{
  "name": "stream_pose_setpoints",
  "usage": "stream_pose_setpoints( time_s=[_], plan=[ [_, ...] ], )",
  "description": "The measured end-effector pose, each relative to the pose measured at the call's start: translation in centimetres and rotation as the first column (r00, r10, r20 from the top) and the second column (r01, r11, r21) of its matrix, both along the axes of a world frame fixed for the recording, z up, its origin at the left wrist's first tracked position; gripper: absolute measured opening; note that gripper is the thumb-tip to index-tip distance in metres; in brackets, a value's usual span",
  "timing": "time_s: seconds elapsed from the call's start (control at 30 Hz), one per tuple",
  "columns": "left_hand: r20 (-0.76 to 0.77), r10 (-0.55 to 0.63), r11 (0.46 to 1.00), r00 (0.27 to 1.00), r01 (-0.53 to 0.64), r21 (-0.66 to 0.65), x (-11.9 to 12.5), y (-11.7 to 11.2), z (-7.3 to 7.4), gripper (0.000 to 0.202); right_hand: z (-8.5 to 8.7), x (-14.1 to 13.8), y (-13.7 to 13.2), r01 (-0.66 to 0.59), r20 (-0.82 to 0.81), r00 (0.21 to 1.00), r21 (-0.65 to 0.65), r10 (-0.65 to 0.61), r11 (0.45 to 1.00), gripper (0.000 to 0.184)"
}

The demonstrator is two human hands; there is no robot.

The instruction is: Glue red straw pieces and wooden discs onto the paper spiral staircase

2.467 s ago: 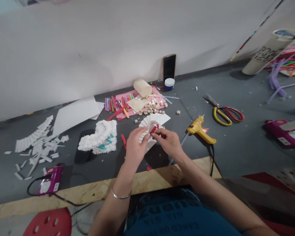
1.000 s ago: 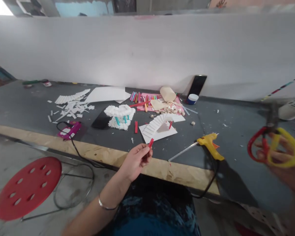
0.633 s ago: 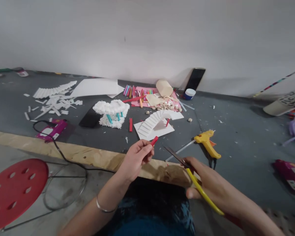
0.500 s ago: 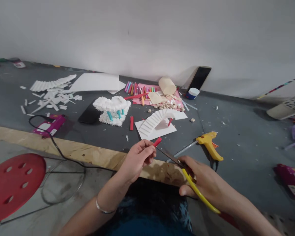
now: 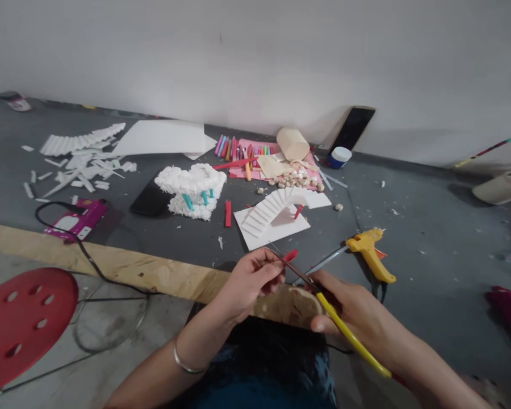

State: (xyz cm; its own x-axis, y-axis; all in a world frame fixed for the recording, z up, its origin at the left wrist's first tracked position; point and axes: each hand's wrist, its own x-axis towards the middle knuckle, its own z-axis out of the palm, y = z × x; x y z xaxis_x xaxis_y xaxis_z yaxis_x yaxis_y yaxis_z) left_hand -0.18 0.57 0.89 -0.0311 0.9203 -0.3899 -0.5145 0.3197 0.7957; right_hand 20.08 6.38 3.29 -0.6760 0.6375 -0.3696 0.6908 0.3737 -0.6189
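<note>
Between the thumb and fingers of my left hand (image 5: 255, 279) is a small red strip (image 5: 290, 256), its end sticking out to the right. My right hand (image 5: 349, 301) grips scissors (image 5: 344, 332) with yellow handles, their blades meeting the red strip beside my left fingertips. Just beyond my hands stands a white model staircase (image 5: 269, 211) curving up over a white base, with a red post (image 5: 298, 212) under it. Another red strip (image 5: 227, 213) lies flat to its left. Right of the scissors rests a yellow glue gun (image 5: 372, 254) with a clear glue stick in its back.
A fluffy white model (image 5: 191, 180) on teal posts stands by a dark phone (image 5: 151, 196). White scraps (image 5: 85, 170) and a magenta box (image 5: 79, 218) with a cable lie left. Crayons, pebbles (image 5: 296, 179) and a cup (image 5: 292, 144) are behind. A red stool (image 5: 29, 326) stands lower left.
My left hand has moved right with the red strip, bringing it between or against the scissor blades. The view has shifted slightly. My right hand keeps its hold on the scissors.
</note>
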Motion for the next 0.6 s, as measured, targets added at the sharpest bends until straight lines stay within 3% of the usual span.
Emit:
stream_pose_setpoints(
  time_s=[0.17, 0.43, 0.6],
  plan=[
    [0.007, -0.010, 1.000, 1.000, 0.009, 0.023, -0.1, 0.7, -0.1, 0.038, -0.8, 0.0, 0.4, 0.002, -0.023, 1.000, 0.035, -0.002, 0.999, 0.081],
    [-0.050, -0.052, 0.995, 0.997, 0.056, 0.081, 0.2, 2.8, 0.9, 0.031, -2.6, 0.9, 0.9, 0.060, -0.212, 0.977, 0.167, -0.023, 0.984, 0.076],
    [-0.060, -0.059, 0.996, 0.996, 0.063, 0.068, 0.8, 3.4, 1.1, 0.030, -2.6, 1.2, 1.0, 0.063, -0.261, 0.965, 0.153, -0.021, 0.986, 0.075]
  ],
)
